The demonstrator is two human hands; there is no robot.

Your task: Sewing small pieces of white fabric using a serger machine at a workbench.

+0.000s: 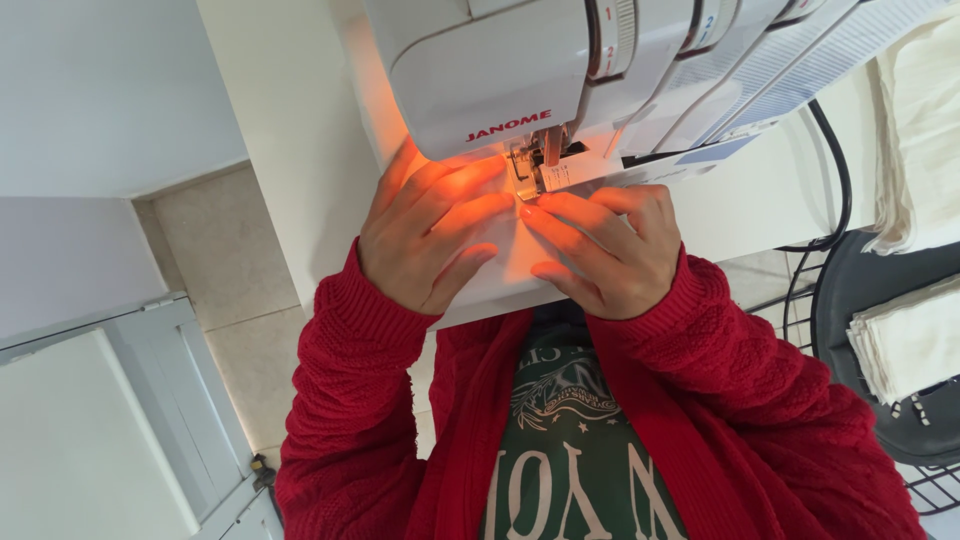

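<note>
Where light glows: flat white cloth (515,262).

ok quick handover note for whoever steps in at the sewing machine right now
Left hand: flat, fingers spread, pressing the pale fabric piece on the white table just before the needle area.
Right hand: flat on the same fabric, fingertips beside the metal presser foot.
The white sewing machine has its lamp lit.
Done: fabric sits at the foot. How much is stitched cannot be seen.
Folded cream cloths lie on a dark round seat to the right.
</note>
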